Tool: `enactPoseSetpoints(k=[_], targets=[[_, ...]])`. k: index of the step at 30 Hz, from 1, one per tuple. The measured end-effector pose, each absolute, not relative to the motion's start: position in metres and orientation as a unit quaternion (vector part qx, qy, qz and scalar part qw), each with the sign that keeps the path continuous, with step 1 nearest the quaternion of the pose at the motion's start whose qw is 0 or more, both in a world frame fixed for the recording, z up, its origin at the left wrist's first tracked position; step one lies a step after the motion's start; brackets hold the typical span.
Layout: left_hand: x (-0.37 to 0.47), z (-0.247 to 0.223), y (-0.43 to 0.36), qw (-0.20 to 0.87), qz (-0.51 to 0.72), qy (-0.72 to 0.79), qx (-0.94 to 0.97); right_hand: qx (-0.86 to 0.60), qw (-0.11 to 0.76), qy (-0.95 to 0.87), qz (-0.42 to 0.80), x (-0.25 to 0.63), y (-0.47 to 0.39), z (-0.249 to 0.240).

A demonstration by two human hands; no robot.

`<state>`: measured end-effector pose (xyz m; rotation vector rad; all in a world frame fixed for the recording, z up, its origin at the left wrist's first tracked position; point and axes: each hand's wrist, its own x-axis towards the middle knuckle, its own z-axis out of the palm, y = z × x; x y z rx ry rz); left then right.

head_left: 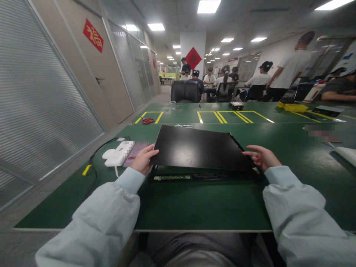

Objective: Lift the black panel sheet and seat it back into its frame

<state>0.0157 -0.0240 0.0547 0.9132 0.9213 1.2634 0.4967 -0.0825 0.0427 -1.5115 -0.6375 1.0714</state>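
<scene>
On a matte green work mat point(194, 207), smooth and faintly glossy under the ceiling lights, marked farther off with yellow taped rectangles. At far left, near the mat's edge: a short yellow marker point(86, 170), a black cable point(100, 148) curling across the surface, then a rounded white plastic adapter point(114, 157) beside a flat phone point(135, 153) with a pinkish, reflective face. Beyond these, red-handled scissors point(148, 121) lying flat by a yellow line, and a small clear cup point(172, 105) upright farther back.

Left hand point(143, 160) next, emerging from a pale blue, softly creased sleeve point(97, 222), fingers curled around the left edge of a thin black panel point(198, 148), thumb on top. Panel rectangular, flat, rigid, with a dull satin sheen; tilted, near edge raised above a black base point(204, 177) that lies flat on the mat, far edge lower. In the gap beneath the lifted edge, a narrow strip of green circuit board point(172, 178) and dark components visible along the base's front.

Right hand point(261, 156) at the panel's right corner, fingertips touching the edge, fingers loosely spread rather than clamped; full grip there impossible to tell. Panel thus spanning between both hands, directly ahead, centred on the mat.

Farther right and back: a small black box point(236, 106), a yellow tray point(295, 107), a dark flat sheet point(326, 110), and a white object point(346, 154) at the right edge. Behind the table, black leather chairs point(185, 91) and seated people at other tables.
</scene>
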Motion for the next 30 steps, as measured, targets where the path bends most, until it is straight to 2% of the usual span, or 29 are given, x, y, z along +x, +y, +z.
enactPoseSetpoints(k=[30], targets=[[0.019, 0.056, -0.027, 0.618, 0.533, 0.413, 0.404, -0.641, 0.546, -0.296, 0.451, 0.507, -0.08, 0.035]])
